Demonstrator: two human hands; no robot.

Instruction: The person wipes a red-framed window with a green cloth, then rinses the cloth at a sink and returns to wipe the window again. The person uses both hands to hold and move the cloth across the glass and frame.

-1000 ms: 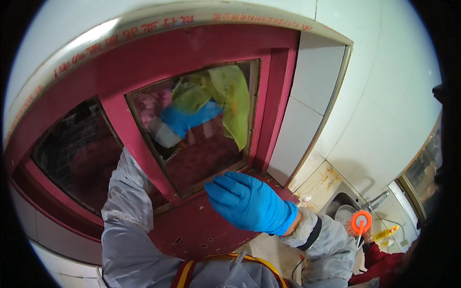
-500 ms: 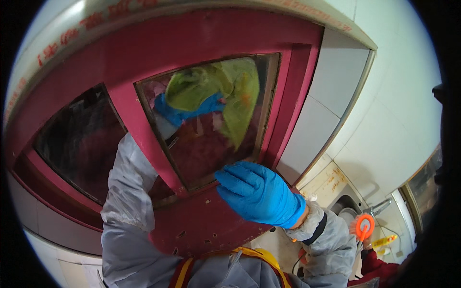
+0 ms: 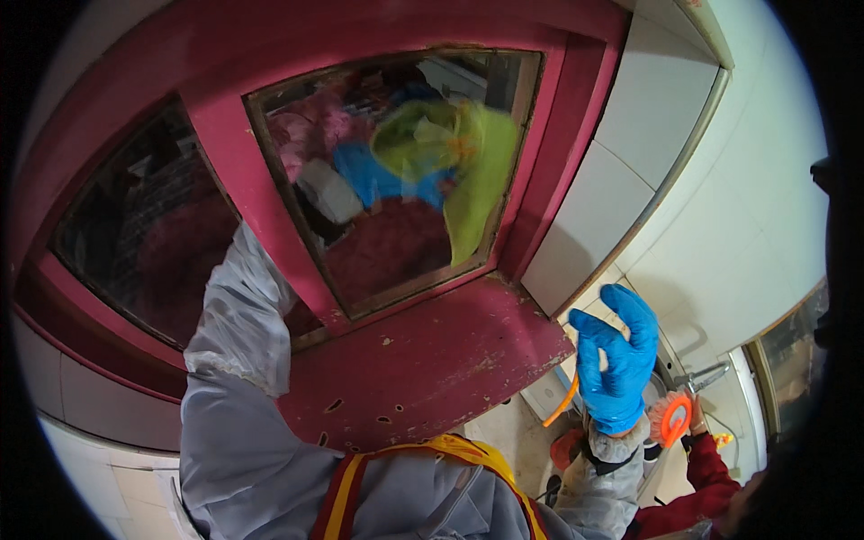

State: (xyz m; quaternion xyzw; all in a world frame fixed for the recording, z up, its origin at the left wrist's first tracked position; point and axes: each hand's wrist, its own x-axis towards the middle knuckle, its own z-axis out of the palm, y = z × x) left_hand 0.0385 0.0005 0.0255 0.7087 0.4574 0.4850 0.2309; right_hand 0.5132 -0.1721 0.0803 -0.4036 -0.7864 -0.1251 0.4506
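Observation:
My left arm reaches through the opening beside the pink-red window frame. Behind the glass pane, my blue-gloved left hand grips a green cloth spread against the far side of the glass. The cloth hides some of its fingers. Right of the sill, my right hand, also in a blue glove, is raised with fingers apart and slightly bent, holding nothing. It hangs in front of the tiled wall and sink area, touching neither frame nor sill.
A second glass pane is at the left. White tiles line the window recess. At lower right, a person in a red sleeve holds an orange round brush below a metal faucet. The sill's paint is chipped.
My right hand has left the lower edge of the pane, moving right and turning upward. Behind the glass, my left hand and the green cloth have shifted right. The whole view has tilted slightly.

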